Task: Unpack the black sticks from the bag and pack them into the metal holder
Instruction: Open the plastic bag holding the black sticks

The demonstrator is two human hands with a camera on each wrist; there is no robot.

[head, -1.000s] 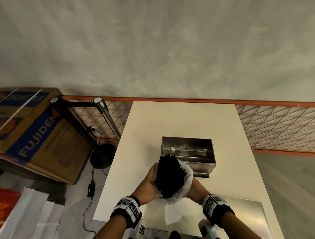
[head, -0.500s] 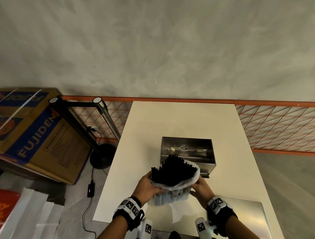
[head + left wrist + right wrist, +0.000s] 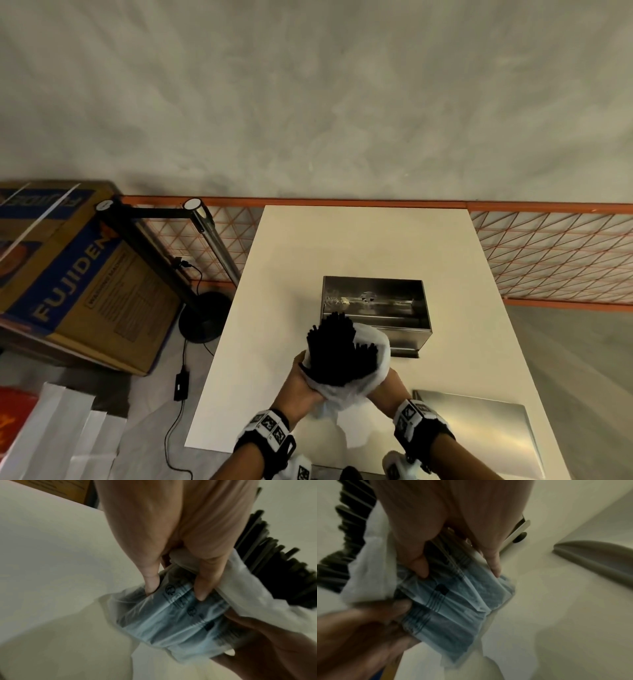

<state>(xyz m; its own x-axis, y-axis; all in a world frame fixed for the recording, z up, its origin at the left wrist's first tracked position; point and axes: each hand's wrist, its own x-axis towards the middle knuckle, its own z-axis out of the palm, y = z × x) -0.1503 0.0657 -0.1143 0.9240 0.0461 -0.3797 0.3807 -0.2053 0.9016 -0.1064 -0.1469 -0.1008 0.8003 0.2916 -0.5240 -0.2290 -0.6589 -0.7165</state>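
Here we hold the bag between both hands, just above the worktop; our left hand curls its fingers into the plastic on one side, and our right hand grips the other side, its fingers pressed into the film; we judge this two-sided grip squeezes the bundle so that the black sticks rise from the open mouth; they stand out beyond our fingertips, tilted away from us, toward the metal holder, which sits on the worktop just past the hands, its opening facing up; the sticks are not yet inside it.
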